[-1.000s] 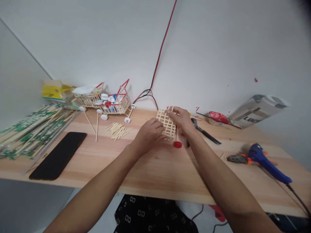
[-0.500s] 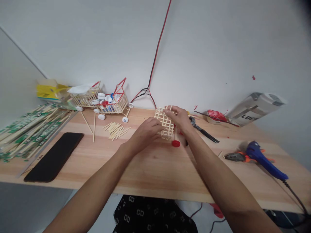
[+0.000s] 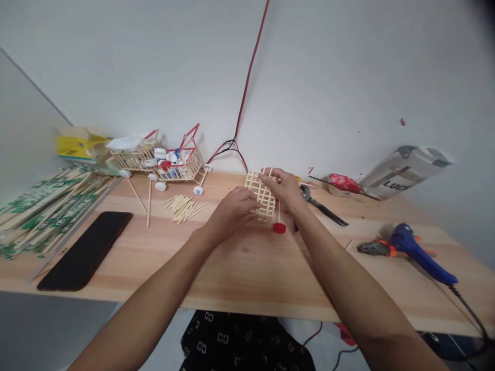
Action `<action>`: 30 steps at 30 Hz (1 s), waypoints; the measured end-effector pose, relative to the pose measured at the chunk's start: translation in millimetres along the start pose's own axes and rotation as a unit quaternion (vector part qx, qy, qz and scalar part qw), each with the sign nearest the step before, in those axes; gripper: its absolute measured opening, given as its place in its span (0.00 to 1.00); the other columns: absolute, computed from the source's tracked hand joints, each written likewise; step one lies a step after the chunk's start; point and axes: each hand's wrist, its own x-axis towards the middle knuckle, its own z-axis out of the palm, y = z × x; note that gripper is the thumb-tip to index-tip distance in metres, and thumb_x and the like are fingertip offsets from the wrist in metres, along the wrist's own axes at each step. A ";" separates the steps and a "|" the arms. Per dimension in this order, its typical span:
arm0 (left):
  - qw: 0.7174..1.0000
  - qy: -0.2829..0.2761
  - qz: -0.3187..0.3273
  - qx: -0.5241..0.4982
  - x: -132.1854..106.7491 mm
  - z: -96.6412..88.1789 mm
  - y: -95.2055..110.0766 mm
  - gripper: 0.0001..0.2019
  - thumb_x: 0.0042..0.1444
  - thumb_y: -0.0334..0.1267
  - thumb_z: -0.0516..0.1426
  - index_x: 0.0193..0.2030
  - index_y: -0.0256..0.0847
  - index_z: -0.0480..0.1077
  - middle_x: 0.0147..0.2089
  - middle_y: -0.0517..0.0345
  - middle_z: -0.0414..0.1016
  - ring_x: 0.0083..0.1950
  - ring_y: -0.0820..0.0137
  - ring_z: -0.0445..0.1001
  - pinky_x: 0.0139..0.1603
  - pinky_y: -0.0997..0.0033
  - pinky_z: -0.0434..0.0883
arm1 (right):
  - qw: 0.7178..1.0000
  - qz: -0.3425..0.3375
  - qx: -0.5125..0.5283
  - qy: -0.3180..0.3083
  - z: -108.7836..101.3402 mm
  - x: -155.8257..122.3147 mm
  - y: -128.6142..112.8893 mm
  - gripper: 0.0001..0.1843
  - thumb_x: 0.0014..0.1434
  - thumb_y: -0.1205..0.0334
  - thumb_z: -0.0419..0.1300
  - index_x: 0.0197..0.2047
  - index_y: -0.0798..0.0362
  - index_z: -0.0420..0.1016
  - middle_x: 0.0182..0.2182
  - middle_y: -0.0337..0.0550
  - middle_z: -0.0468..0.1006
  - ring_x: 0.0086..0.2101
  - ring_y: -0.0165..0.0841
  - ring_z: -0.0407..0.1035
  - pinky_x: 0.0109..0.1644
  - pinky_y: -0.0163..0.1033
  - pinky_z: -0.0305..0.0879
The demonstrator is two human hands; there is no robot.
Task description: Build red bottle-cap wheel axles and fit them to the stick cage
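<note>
Between my two hands is a small basket-like lattice (image 3: 265,202) of pale wooden sticks, tilted above the tabletop. My left hand (image 3: 236,210) grips its near left side, fingers bent against the sticks. At its upper right, my right hand (image 3: 285,188) is closed around the frame, thumb and fingers near a stick at the top edge. A red bottle cap (image 3: 279,228) sits at the end of a stick just below the lattice, beside my right wrist. My fingertips are partly hidden by the sticks.
Left are two finished stick carts, one holding bottle caps (image 3: 174,157), plus cut sticks (image 3: 184,207), a black phone (image 3: 85,250) and packaged chopsticks (image 3: 50,211). Right are black-handled cutters (image 3: 325,208), a red-stained cup (image 3: 342,183), pliers (image 3: 373,248) and a blue glue gun (image 3: 421,255).
Both hands keep nearly the same hold on the lattice. The whole view has shifted very slightly; nothing is taken up or let go.
</note>
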 end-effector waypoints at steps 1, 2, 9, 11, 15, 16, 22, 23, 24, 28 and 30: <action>1.000 0.000 -0.001 0.000 0.1 0.0 0.5 0.06 0.55 0.30 0.60 0.40 0.39 0.73 0.41 0.53 0.73 0.45 0.66 0.68 0.47 0.63 0.68 | 1.000 0.000 0.002 0.002 0.4 -0.2 0.2 0.14 0.52 0.51 0.60 0.36 0.53 0.77 0.42 0.46 0.79 0.43 0.39 0.71 0.47 0.44 0.66; 1.000 0.000 -0.001 0.000 0.1 0.0 0.8 0.06 0.55 0.30 0.60 0.40 0.39 0.73 0.41 0.53 0.73 0.45 0.66 0.68 0.47 0.63 0.68 | 1.000 -0.001 0.003 0.004 0.8 -0.5 0.4 0.14 0.52 0.51 0.60 0.36 0.53 0.77 0.42 0.46 0.79 0.43 0.39 0.71 0.47 0.44 0.66; 1.000 0.001 -0.006 0.009 -0.2 1.3 2.0 0.05 0.55 0.30 0.60 0.38 0.39 0.73 0.41 0.53 0.73 0.45 0.66 0.68 0.46 0.64 0.68 | 1.000 -0.011 -0.017 0.009 1.7 -2.0 2.3 0.14 0.54 0.51 0.59 0.36 0.52 0.77 0.40 0.44 0.79 0.41 0.38 0.71 0.45 0.43 0.65; 1.000 0.001 -0.009 0.011 -0.1 1.2 2.7 0.05 0.55 0.30 0.60 0.38 0.39 0.73 0.41 0.54 0.73 0.45 0.66 0.68 0.46 0.64 0.68 | 1.000 -0.013 -0.027 0.009 1.8 -2.3 2.9 0.14 0.54 0.51 0.59 0.36 0.52 0.77 0.39 0.44 0.80 0.41 0.38 0.71 0.45 0.42 0.65; 1.000 0.003 -0.011 0.011 0.3 0.7 3.8 0.04 0.54 0.30 0.60 0.38 0.39 0.73 0.41 0.53 0.73 0.44 0.65 0.68 0.45 0.64 0.68 | 0.999 -0.007 -0.039 0.023 3.1 -3.2 3.5 0.14 0.55 0.51 0.59 0.37 0.52 0.78 0.39 0.44 0.80 0.40 0.37 0.71 0.43 0.41 0.65; 1.000 0.002 -0.011 0.011 0.4 0.6 3.8 0.04 0.54 0.30 0.60 0.38 0.39 0.73 0.41 0.53 0.73 0.44 0.65 0.68 0.46 0.64 0.68 | 0.999 -0.007 -0.042 0.026 3.5 -3.6 3.5 0.15 0.55 0.51 0.58 0.37 0.52 0.78 0.39 0.44 0.80 0.39 0.37 0.71 0.43 0.41 0.66; 1.000 -0.007 -0.012 0.008 0.3 0.2 3.2 0.05 0.55 0.33 0.61 0.39 0.39 0.73 0.41 0.53 0.73 0.45 0.65 0.68 0.46 0.63 0.67 | 0.999 -0.008 -0.045 0.029 4.6 -5.6 2.4 0.15 0.56 0.50 0.58 0.37 0.52 0.77 0.40 0.45 0.80 0.40 0.37 0.71 0.43 0.40 0.65; 1.000 -0.010 -0.012 0.011 0.3 0.3 3.1 0.05 0.55 0.33 0.61 0.39 0.39 0.73 0.41 0.53 0.73 0.44 0.65 0.68 0.46 0.64 0.67 | 0.999 -0.009 -0.044 0.028 4.6 -5.8 2.1 0.15 0.56 0.50 0.58 0.37 0.52 0.77 0.40 0.45 0.80 0.40 0.37 0.71 0.43 0.40 0.65; 1.000 -0.012 -0.011 0.013 0.2 0.4 2.9 0.05 0.55 0.34 0.60 0.39 0.39 0.73 0.41 0.53 0.73 0.44 0.65 0.68 0.45 0.64 0.67 | 0.999 -0.011 -0.044 0.027 4.5 -6.0 1.7 0.15 0.56 0.50 0.58 0.37 0.52 0.77 0.40 0.45 0.80 0.40 0.37 0.71 0.44 0.40 0.65; 1.000 -0.011 0.000 0.021 0.1 1.8 1.9 0.06 0.56 0.35 0.60 0.40 0.38 0.73 0.40 0.53 0.73 0.44 0.65 0.67 0.46 0.64 0.66 | 0.999 -0.017 -0.041 0.026 4.2 -6.3 0.6 0.14 0.56 0.50 0.57 0.37 0.52 0.76 0.40 0.44 0.80 0.41 0.37 0.71 0.45 0.41 0.65; 1.000 -0.010 0.005 0.023 0.0 2.5 1.4 0.05 0.57 0.35 0.59 0.39 0.38 0.73 0.39 0.53 0.74 0.43 0.66 0.67 0.46 0.65 0.66 | 0.999 -0.013 -0.037 0.025 4.2 -6.3 0.6 0.14 0.56 0.51 0.58 0.37 0.52 0.76 0.41 0.44 0.80 0.41 0.37 0.71 0.45 0.41 0.65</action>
